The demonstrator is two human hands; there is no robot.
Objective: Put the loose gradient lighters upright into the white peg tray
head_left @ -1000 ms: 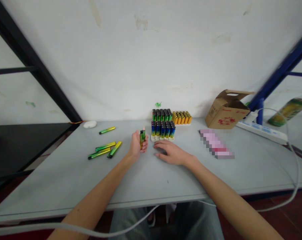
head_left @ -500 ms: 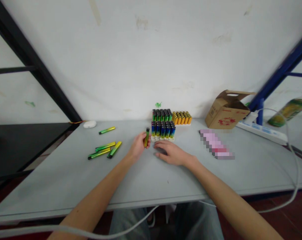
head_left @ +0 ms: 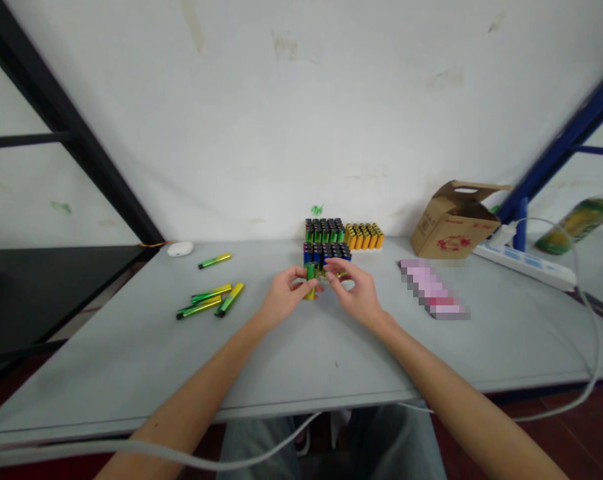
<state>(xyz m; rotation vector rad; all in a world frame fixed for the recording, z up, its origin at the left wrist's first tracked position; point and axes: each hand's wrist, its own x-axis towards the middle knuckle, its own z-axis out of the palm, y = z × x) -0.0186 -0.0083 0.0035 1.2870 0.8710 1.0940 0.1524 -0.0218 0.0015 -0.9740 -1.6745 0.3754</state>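
L hand [head_left: 280, 298] pinched shut on lighter [head_left: 310, 272], long axis approx. upright, w/ blue lighters [head_left: 317, 257] just behind. L nearest, in contact; R hand [head_left: 360, 293] just to lighter's right, fingers part-curled, can't tell if holding anything

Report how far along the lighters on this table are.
Looks done: green, orange and blue lighters stand upright in tight groups.
In hand: a green-and-yellow lighter, in the left hand, with the right hand close by.
Apparently left: four loose lighters lying at the left. The hands partly hide the blue group, so I can't tell whether it is complete.
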